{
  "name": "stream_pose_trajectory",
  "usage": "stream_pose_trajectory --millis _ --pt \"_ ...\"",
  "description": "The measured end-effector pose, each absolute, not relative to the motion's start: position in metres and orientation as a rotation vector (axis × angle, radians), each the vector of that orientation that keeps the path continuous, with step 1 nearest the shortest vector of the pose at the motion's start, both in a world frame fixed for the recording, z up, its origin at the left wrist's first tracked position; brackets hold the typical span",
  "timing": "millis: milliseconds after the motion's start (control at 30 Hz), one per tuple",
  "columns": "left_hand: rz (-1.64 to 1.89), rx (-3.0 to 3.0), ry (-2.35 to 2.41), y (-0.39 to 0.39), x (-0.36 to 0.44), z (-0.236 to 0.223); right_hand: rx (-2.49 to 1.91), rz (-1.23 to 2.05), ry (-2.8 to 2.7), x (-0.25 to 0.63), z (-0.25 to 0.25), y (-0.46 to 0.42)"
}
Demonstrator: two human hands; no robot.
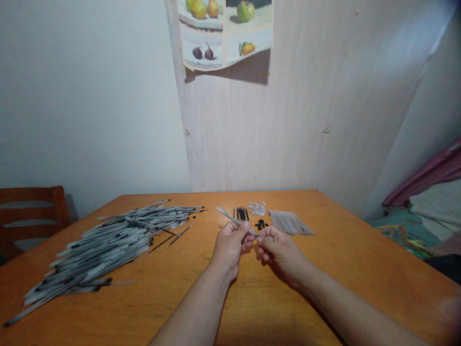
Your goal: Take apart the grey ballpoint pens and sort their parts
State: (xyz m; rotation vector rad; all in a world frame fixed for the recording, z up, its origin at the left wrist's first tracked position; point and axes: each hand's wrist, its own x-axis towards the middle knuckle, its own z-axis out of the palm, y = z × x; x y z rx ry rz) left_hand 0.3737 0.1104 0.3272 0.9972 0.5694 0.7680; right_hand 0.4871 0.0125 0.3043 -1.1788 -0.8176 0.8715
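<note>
Over the middle of the table my left hand point(230, 245) is closed around a slim pen point(225, 214) with a see-through barrel. The pen slants, its far end up to the left. My right hand point(279, 246) pinches at the pen's near end; whether a small part sits between those fingertips is hidden. Just beyond the hands lie a row of dark ink refills point(241, 213), a cluster of small black plugs point(261, 224), some small clear pieces point(257, 208) and a row of clear pen barrels point(290, 223).
A large heap of pens point(108, 245) covers the left of the wooden table point(259, 307), with a few loose refills point(178, 235) at its right edge. A wooden chair point(32, 202) stands at the left. Fruit pictures point(226, 33) hang on the wall; cloths point(435, 206) lie at the right.
</note>
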Motion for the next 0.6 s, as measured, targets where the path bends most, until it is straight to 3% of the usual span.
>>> stream_pose_trajectory --millis 600 --pt "0.770 1.041 0.558 0.1108 0.3747 0.3248 -1.290 0.905 -0.928 0.4854 0.3040 0.0120"
